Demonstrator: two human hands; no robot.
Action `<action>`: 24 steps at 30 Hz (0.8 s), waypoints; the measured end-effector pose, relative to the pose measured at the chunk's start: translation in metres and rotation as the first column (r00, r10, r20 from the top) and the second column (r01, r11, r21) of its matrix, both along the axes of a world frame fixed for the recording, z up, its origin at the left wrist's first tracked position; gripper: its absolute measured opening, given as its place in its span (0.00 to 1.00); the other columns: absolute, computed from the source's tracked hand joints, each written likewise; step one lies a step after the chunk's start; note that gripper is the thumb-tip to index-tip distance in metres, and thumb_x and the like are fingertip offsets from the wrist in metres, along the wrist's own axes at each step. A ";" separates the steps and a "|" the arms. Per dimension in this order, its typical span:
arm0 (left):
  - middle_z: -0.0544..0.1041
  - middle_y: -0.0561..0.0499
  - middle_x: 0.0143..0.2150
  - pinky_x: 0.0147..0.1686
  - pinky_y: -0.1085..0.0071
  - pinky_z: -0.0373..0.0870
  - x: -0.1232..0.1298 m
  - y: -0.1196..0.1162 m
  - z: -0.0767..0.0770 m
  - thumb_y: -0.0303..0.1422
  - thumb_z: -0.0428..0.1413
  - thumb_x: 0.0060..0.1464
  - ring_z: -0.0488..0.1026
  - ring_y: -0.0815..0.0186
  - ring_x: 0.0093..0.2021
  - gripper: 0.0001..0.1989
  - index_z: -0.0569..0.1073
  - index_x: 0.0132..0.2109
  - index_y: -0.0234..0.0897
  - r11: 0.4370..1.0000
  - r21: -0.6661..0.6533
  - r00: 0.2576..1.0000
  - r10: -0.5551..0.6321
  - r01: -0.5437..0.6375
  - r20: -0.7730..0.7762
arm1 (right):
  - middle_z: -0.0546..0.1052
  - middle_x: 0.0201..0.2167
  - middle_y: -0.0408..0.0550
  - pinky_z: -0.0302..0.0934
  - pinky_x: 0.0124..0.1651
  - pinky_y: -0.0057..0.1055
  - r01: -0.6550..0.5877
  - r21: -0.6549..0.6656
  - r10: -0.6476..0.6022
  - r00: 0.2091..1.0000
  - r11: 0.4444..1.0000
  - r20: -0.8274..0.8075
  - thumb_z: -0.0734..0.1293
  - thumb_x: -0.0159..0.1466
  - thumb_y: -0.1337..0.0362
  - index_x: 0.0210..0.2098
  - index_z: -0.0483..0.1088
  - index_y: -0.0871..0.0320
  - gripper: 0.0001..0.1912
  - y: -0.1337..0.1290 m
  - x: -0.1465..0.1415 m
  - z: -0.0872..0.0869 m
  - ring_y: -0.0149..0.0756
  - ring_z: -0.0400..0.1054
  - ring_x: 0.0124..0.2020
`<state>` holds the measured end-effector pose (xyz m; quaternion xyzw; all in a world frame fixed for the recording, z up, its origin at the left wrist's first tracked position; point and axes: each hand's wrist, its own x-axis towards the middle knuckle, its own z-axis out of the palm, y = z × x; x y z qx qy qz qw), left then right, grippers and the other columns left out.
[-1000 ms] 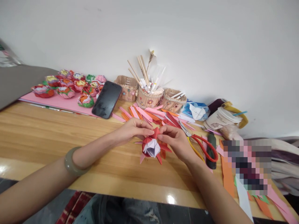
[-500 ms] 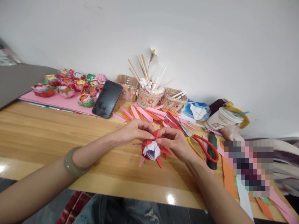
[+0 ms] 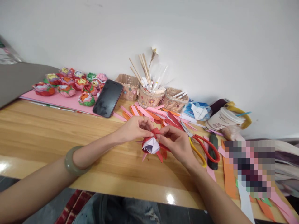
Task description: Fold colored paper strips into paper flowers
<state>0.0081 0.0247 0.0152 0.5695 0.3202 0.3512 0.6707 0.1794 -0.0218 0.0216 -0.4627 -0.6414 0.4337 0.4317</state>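
A paper flower (image 3: 151, 145) with a white centre and red and pink pointed petals hangs between my hands, above the wooden table (image 3: 98, 168). My left hand (image 3: 138, 128), with a ring on one finger, pinches a red petal at the flower's top from the left. From the right, my right hand (image 3: 174, 140) pinches the same red part, its thumb and fingertips close to the left ones. Scissors (image 3: 205, 146) with red and yellow handles lie just right of my right hand. Folded pink, orange and red paper strips (image 3: 151, 112) are spread behind the hands.
Finished paper flowers (image 3: 66, 90) sit on pink sheets (image 3: 56, 100) at the left, beside a leaning black phone (image 3: 107, 99). Small baskets (image 3: 150, 98) stand at the wall. Tissues (image 3: 197, 109), a paper cup (image 3: 223, 119), a dark green tool (image 3: 212, 152) and orange paper (image 3: 229, 174) are at the right.
The flower has tipped and risen slightly between my fingers, and the pinched red petal is folded differently. My right hand's fingers have shifted a little; both hands keep their hold.
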 end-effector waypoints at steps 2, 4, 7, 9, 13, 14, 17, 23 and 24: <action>0.74 0.54 0.24 0.28 0.76 0.67 0.000 -0.001 0.000 0.21 0.59 0.37 0.70 0.73 0.25 0.05 0.71 0.24 0.31 1.000 0.023 1.000 0.015 -0.014 -0.015 | 0.75 0.24 0.43 0.61 0.28 0.25 0.012 0.113 -0.025 0.994 0.994 0.109 0.67 0.57 0.65 0.30 0.71 0.59 0.03 -0.001 0.000 -0.002 0.28 0.67 0.24; 0.74 0.54 0.24 0.27 0.76 0.67 0.001 -0.002 -0.002 0.21 0.58 0.38 0.70 0.73 0.25 0.04 0.71 0.24 0.31 0.998 0.059 0.999 0.033 -0.031 -0.029 | 0.75 0.24 0.44 0.61 0.28 0.25 0.006 0.277 -0.080 0.964 0.961 0.255 0.66 0.58 0.67 0.31 0.71 0.59 0.02 -0.003 0.000 -0.004 0.29 0.67 0.24; 0.74 0.53 0.25 0.28 0.76 0.68 0.002 -0.005 -0.004 0.21 0.57 0.39 0.71 0.72 0.27 0.03 0.72 0.24 0.32 0.985 0.144 0.993 0.106 -0.098 -0.046 | 0.75 0.25 0.46 0.61 0.29 0.27 -0.062 0.557 -0.234 0.866 0.828 0.443 0.64 0.59 0.70 0.31 0.71 0.58 0.04 -0.006 -0.001 -0.008 0.31 0.68 0.26; 0.74 0.53 0.26 0.29 0.75 0.69 0.003 -0.006 -0.005 0.22 0.56 0.39 0.72 0.71 0.28 0.03 0.73 0.24 0.32 0.966 0.207 0.985 0.166 -0.153 -0.050 | 0.76 0.26 0.47 0.61 0.30 0.28 -0.081 0.624 -0.299 0.826 0.777 0.478 0.63 0.59 0.70 0.31 0.71 0.58 0.05 -0.007 -0.001 -0.008 0.32 0.69 0.27; 0.74 0.52 0.27 0.30 0.74 0.69 0.004 -0.007 -0.007 0.25 0.57 0.41 0.72 0.71 0.28 0.01 0.73 0.26 0.32 0.938 0.272 0.969 0.239 -0.216 -0.054 | 0.77 0.26 0.45 0.63 0.30 0.26 0.024 0.403 -0.221 0.865 0.915 0.451 0.64 0.58 0.69 0.32 0.71 0.59 0.04 -0.004 -0.002 -0.003 0.31 0.70 0.26; 0.74 0.52 0.27 0.30 0.74 0.69 0.003 -0.007 -0.007 0.25 0.58 0.41 0.71 0.71 0.28 0.01 0.72 0.26 0.32 0.936 0.273 0.967 0.246 -0.221 -0.059 | 0.77 0.25 0.44 0.63 0.29 0.25 0.034 0.347 -0.196 0.875 0.937 0.443 0.64 0.58 0.69 0.31 0.71 0.59 0.03 -0.003 -0.002 -0.001 0.30 0.70 0.25; 0.73 0.53 0.26 0.30 0.73 0.69 0.003 -0.006 -0.009 0.27 0.58 0.42 0.71 0.71 0.27 0.03 0.71 0.27 0.33 0.942 0.265 0.969 0.235 -0.207 -0.077 | 0.77 0.25 0.44 0.62 0.29 0.24 0.016 0.331 -0.168 0.884 0.944 0.436 0.64 0.58 0.69 0.29 0.71 0.59 0.04 -0.001 -0.001 0.000 0.30 0.69 0.25; 0.71 0.54 0.26 0.28 0.75 0.67 0.005 -0.009 -0.013 0.23 0.55 0.43 0.69 0.72 0.27 0.04 0.68 0.25 0.33 0.875 0.453 0.959 0.253 -0.172 -0.124 | 0.72 0.19 0.44 0.56 0.26 0.26 -0.083 0.576 -0.357 0.709 0.813 0.607 0.63 0.56 0.69 0.22 0.68 0.60 0.07 -0.002 0.000 -0.011 0.30 0.65 0.21; 0.70 0.54 0.26 0.27 0.76 0.66 0.006 -0.010 -0.013 0.21 0.54 0.42 0.68 0.73 0.26 0.05 0.68 0.24 0.33 0.836 0.524 0.952 0.274 -0.165 -0.137 | 0.71 0.18 0.43 0.54 0.26 0.26 -0.103 0.615 -0.405 0.667 0.781 0.626 0.63 0.55 0.69 0.21 0.68 0.59 0.07 -0.003 0.000 -0.013 0.30 0.63 0.20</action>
